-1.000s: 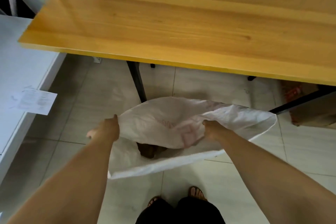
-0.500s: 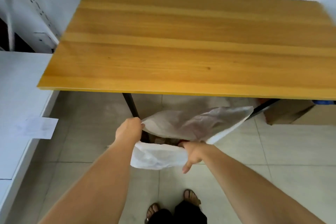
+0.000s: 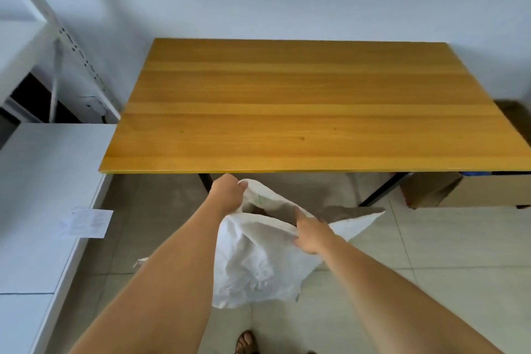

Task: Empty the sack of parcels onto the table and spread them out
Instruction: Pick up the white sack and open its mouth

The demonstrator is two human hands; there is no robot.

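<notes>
A white woven sack hangs in front of me, just below the front edge of the wooden table. My left hand grips the sack's rim at its far left corner. My right hand grips the near rim on the right. The sack's mouth gapes between my hands, dark inside; a brown shape shows there, but no parcel can be made out. The bulging lower part sags toward the tiled floor.
A white counter with a sheet of paper runs along the left. Black table legs and cardboard boxes stand under the table's right side. White shelving stands back left. My sandalled feet are below.
The sack has been lifted off the floor toward the table edge, both hands keeping hold of its rim. My view has tilted up, so the whole tabletop and wall now show.
</notes>
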